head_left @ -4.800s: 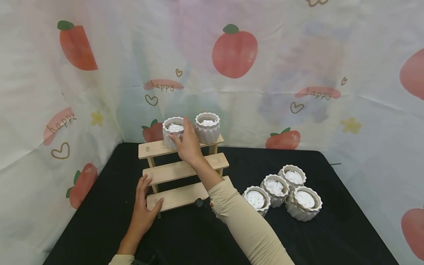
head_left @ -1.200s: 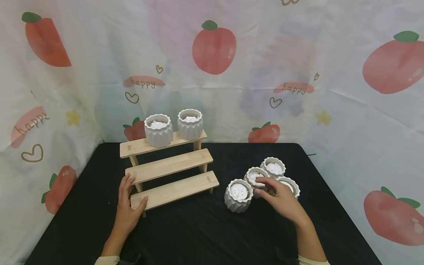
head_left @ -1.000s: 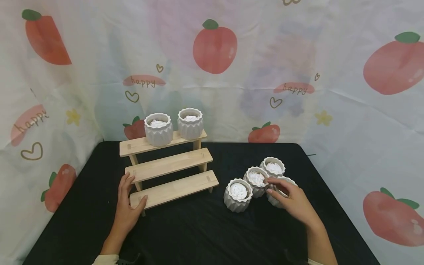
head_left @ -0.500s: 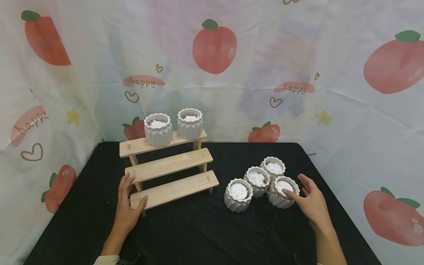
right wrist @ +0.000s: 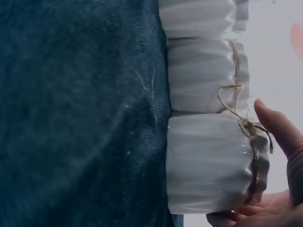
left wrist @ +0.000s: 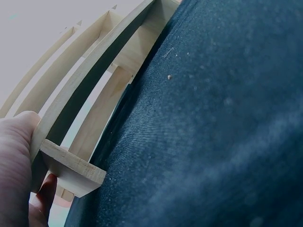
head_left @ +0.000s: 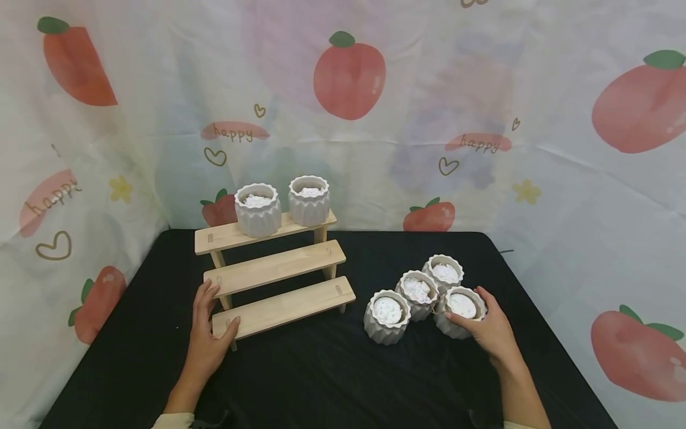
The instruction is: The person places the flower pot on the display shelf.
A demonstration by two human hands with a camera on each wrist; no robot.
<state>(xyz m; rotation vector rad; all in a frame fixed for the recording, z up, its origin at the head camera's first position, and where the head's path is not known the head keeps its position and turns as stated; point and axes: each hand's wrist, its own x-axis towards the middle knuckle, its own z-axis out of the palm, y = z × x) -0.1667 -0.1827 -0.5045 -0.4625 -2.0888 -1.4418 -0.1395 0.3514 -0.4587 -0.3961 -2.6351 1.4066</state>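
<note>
- Probably stiff and breakable, the fluted pot (head_left: 454,328) at the right hand (head_left: 492,332); ceramic look, modest weight, smooth sheen, though ribs should help grip.
- Stands upright on black cloth (head_left: 343,381), near-right of a cluster with three other pots (head_left: 387,335).
- Best hold: opposite walls below the scalloped rim, clear of twine (right wrist: 248,126).
- Right hand half-spread, curled round that pot, thumb near side, fingers far side; pressure can't be told.
- Left hand (head_left: 208,342) grips left end of wooden stand (head_left: 289,308), thumb over lowest tread.
</note>
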